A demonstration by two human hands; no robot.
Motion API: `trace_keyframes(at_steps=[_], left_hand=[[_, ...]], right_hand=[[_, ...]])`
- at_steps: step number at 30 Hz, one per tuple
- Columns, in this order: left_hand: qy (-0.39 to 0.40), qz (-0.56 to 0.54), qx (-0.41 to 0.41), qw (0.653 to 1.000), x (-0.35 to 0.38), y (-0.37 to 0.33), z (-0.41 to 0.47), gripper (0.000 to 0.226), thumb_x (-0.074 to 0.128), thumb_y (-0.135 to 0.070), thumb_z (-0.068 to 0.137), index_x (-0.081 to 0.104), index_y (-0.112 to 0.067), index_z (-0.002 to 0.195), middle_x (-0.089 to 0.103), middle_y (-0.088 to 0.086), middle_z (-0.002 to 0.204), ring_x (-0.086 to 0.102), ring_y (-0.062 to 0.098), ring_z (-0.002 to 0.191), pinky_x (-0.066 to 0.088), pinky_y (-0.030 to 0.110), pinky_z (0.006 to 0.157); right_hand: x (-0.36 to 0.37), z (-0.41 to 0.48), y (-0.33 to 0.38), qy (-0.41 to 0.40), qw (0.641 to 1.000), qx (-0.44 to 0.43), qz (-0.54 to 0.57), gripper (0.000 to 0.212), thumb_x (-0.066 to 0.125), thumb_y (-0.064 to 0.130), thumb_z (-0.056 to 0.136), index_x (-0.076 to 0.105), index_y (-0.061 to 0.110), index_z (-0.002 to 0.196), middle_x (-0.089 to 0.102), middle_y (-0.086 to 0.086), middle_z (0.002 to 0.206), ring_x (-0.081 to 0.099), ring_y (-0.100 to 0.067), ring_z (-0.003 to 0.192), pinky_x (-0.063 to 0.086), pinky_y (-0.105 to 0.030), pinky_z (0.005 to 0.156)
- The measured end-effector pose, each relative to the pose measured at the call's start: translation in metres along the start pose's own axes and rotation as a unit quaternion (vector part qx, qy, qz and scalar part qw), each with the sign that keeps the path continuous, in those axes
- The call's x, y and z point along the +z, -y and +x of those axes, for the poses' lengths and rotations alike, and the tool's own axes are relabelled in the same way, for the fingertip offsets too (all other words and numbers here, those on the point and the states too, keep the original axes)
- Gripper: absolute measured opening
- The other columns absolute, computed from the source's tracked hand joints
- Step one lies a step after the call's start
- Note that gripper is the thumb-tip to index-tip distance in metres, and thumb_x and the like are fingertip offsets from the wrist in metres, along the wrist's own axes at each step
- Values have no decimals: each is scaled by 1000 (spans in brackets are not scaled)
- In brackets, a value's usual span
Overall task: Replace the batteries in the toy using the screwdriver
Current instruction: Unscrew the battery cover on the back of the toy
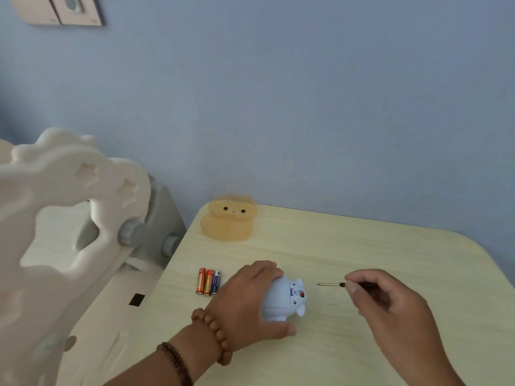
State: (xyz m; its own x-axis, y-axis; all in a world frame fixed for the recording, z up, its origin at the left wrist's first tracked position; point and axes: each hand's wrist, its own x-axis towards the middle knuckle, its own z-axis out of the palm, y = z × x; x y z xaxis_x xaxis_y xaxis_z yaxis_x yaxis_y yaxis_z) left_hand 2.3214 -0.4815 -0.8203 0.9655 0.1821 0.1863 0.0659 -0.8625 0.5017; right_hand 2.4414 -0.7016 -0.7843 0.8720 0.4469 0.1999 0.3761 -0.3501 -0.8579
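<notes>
3 batteries (208, 281) lie left on the table (362, 246), left hand (245, 299) clamps the toy (282, 299) on its side, right hand (390, 299) pinches the screwdriver (331, 284) just beside it: seat tip square, press firmly, turn slowly.

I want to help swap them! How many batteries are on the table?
3. They lie side by side left of the left hand: two orange batteries, then one blue battery. Any inside the toy are hidden.
</notes>
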Motion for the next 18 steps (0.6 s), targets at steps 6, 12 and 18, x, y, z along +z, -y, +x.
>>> trace_keyframes(at_steps=[6,12,18], left_hand=[[6,-29,-13,999,3,2,-1,92,74,-71,61,43,-32,139,36,-20,142,34,-2,130,26,9,104],[15,-21,-15,1000,3,4,-3,95,72,-73,61,41,-32,141,35,-17,146,34,1,132,33,20,108],[29,-15,-18,999,1,2,0,95,73,-72,63,40,-31,142,32,-16,148,32,4,133,38,32,110]], right_hand=[[2,-5,23,43,990,-123,-61,20,77,9,83,72,28,80,70,10,79,65,-9,70,47,-10,63],[15,4,26,96,974,-169,-119,13,73,18,88,71,31,85,66,14,83,64,-11,74,49,-24,66],[13,12,29,125,958,-191,-171,17,72,17,89,68,33,83,61,17,80,60,-8,70,46,-22,64]])
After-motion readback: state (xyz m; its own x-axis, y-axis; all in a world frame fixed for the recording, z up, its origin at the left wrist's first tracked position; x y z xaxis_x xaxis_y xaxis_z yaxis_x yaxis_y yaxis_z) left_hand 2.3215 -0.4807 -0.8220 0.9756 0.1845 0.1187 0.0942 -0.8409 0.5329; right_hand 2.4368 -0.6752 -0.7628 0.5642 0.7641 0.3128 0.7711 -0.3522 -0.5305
